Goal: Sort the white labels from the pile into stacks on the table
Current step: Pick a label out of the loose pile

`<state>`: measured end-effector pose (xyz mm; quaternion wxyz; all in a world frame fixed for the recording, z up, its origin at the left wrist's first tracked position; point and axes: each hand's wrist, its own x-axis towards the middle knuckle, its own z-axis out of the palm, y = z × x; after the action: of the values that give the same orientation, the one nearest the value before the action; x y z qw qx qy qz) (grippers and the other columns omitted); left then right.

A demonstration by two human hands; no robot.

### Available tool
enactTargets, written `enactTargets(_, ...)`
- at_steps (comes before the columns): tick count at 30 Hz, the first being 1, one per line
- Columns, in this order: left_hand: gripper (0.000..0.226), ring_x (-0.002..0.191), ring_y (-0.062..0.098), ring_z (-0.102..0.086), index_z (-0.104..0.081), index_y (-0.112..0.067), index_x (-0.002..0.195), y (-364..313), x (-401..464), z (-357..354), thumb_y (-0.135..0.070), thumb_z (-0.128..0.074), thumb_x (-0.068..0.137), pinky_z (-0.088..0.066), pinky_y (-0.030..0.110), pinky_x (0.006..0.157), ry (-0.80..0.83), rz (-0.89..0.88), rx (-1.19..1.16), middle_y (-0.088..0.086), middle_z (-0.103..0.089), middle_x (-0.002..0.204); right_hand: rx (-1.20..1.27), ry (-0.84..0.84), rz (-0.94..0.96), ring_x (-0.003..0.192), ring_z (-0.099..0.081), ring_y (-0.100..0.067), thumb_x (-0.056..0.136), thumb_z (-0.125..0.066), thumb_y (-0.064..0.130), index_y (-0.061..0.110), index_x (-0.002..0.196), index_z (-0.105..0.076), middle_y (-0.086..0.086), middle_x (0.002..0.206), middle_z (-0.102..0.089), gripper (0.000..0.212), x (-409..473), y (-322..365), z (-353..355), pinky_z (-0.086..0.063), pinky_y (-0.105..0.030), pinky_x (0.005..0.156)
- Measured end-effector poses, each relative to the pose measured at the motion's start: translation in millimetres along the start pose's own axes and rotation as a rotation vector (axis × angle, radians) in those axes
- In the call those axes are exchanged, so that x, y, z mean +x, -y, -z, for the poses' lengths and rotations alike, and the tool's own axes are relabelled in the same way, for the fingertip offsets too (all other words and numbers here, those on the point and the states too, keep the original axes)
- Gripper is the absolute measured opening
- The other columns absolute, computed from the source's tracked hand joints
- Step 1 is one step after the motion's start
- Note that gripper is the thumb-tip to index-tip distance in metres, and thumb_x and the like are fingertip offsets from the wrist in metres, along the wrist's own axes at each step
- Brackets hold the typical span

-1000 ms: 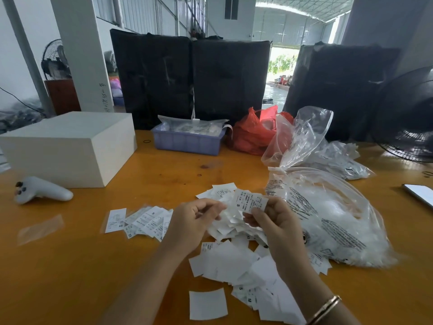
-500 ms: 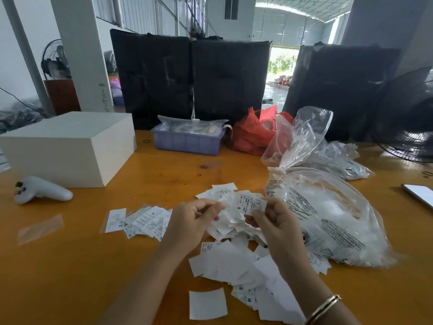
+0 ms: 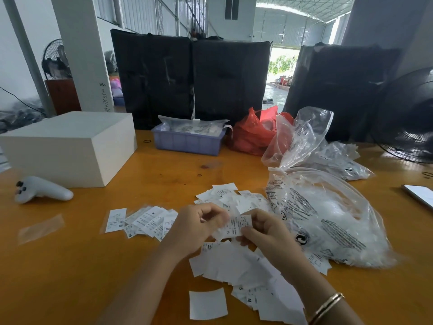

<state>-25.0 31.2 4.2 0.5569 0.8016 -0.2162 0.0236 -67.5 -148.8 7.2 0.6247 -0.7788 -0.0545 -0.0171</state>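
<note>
While both hands pinch it, label point(image 3: 236, 227) lies crosswise.

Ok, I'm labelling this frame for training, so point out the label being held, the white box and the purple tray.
held label point(image 3: 234, 227), head view, on its printed face between the hands.
white box point(image 3: 68, 134), head view, on its top face.
purple tray point(image 3: 187, 143), head view, on its front wall.
</note>
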Motion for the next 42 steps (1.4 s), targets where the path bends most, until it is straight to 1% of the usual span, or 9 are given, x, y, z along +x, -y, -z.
enactTargets(7,0.006,0.074,0.01,-0.069,-0.073,-0.031,0.081,5,2,-5,-0.027,-0.076,0.079,-0.06,0.03,0.064,-0.01,0.138,-0.134,-0.008,-0.073,0.079,-0.061,-0.166,0.053,0.066,-0.068,-0.015,0.088,-0.065,0.015,0.025,0.1,-0.055,0.002,0.064,-0.068,0.019,3,-5,-6,-0.055,-0.045,0.067)
enactTargets(12,0.008,0.072,0.004,-0.068,-0.071,-0.026,0.078,1,2,-12,-0.02,-0.076,0.079,-0.052,0.015,0.056,-0.116,0.113,-0.17,-0.011,-0.072,0.074,-0.015,-0.257,0.124,0.064,-0.068,-0.01,0.086,-0.067,0.011,0.022,0.083,-0.067,0.005,0.071,-0.072,0.012,3,-9,-15,-0.053,-0.021,0.056)
enactTargets(14,0.007,0.073,0.0,-0.067,-0.071,-0.025,0.079,1,2,-14,-0.02,-0.075,0.08,-0.049,0.011,0.058,-0.14,0.108,-0.161,-0.014,-0.071,0.074,-0.081,-0.233,0.127,0.067,-0.067,-0.011,0.089,-0.064,0.016,0.028,0.083,-0.069,0.006,0.073,-0.071,0.014,2,-10,-19,-0.055,-0.027,0.059)
enactTargets(17,0.003,0.074,-0.001,-0.067,-0.071,-0.025,0.081,1,2,-14,-0.024,-0.074,0.081,-0.049,0.01,0.058,-0.209,0.132,-0.199,-0.013,-0.072,0.075,-0.119,-0.211,0.16,0.069,-0.066,-0.019,0.092,-0.059,0.021,0.036,0.091,-0.069,0.005,0.075,-0.071,0.018,2,-10,-23,-0.054,-0.039,0.062)
enactTargets(19,0.004,0.074,-0.001,-0.067,-0.07,-0.025,0.081,0,3,-15,-0.025,-0.074,0.08,-0.049,0.01,0.058,-0.234,0.158,-0.239,-0.011,-0.072,0.075,-0.182,-0.196,0.223,0.059,-0.057,-0.008,0.092,-0.06,0.021,0.045,0.096,-0.064,0.007,0.072,-0.069,0.024,0,-9,-25,-0.047,-0.022,0.052)
enactTargets(24,0.005,0.069,-0.007,-0.064,-0.069,-0.027,0.083,-2,3,-12,-0.032,-0.071,0.081,-0.045,0.006,0.051,-0.267,0.194,-0.237,-0.015,-0.07,0.072,-0.338,-0.153,0.294,0.08,-0.056,0.003,0.093,-0.058,0.02,0.034,0.121,-0.057,0.016,0.093,-0.062,0.031,0,-8,-25,-0.046,-0.013,0.067)
enactTargets(32,0.006,0.062,0.009,-0.063,-0.063,-0.029,0.084,18,7,29,-0.03,-0.068,0.087,-0.049,0.023,0.051,-0.431,0.313,0.189,-0.009,-0.066,0.079,-0.589,-0.656,0.482,0.094,-0.058,-0.013,0.088,-0.055,0.002,0.015,0.103,-0.069,0.002,0.099,-0.065,0.024,8,-5,26,-0.044,-0.019,0.079)
enactTargets(38,0.025,0.101,0.014,-0.056,-0.06,-0.034,0.106,31,5,31,-0.047,-0.064,0.086,-0.045,0.034,0.086,-0.419,0.319,0.835,-0.01,-0.064,0.108,-0.787,-0.708,0.08,0.113,-0.053,-0.03,0.092,-0.045,-0.002,0.012,0.127,-0.056,-0.014,0.128,-0.059,0.039,13,-12,68,-0.05,-0.045,0.09)
enactTargets(42,0.027,0.115,0.017,-0.046,-0.06,-0.033,0.112,32,6,27,-0.047,-0.057,0.089,-0.037,0.033,0.089,-0.463,0.204,0.868,-0.007,-0.057,0.122,-0.941,-0.551,-0.216,0.111,-0.055,-0.032,0.095,-0.038,0.001,0.017,0.142,-0.036,-0.018,0.128,-0.057,0.049,16,-17,75,-0.049,-0.042,0.088)
